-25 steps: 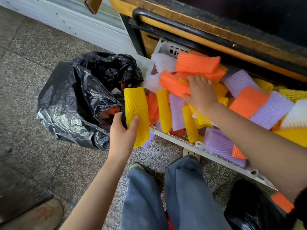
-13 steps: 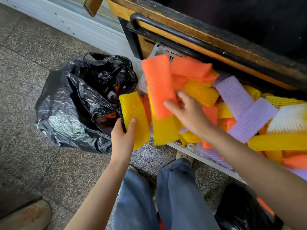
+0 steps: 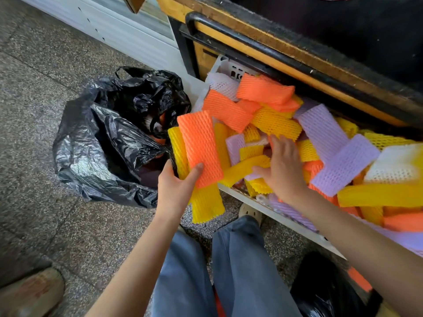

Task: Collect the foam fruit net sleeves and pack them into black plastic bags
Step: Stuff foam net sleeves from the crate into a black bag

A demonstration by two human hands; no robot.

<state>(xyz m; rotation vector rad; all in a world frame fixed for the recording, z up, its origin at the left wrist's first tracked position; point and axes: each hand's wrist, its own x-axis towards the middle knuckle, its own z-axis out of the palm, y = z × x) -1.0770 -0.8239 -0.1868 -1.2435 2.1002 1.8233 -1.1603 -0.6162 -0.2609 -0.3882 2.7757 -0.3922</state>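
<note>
My left hand (image 3: 177, 186) grips a small stack of foam net sleeves: an orange sleeve (image 3: 200, 147) on top and yellow sleeves (image 3: 207, 204) beneath. The stack is right beside the mouth of an open black plastic bag (image 3: 100, 143) on the floor, which holds some sleeves. My right hand (image 3: 282, 168) reaches into the pile of orange, yellow, purple and white sleeves (image 3: 325, 143) in a white crate (image 3: 270, 203), fingers curling around a yellow sleeve (image 3: 246, 167).
The crate sits under a yellow and black wooden counter edge (image 3: 286, 53). Another black bag (image 3: 320, 287) lies at the lower right by my legs (image 3: 215, 271). A white wall panel (image 3: 119, 30) runs behind the bag. Speckled floor spreads to the left.
My right hand passed an orange and a yellow sleeve onto the stack in my left hand, then went back into the pile. The left hand now grips the thicker stack.
</note>
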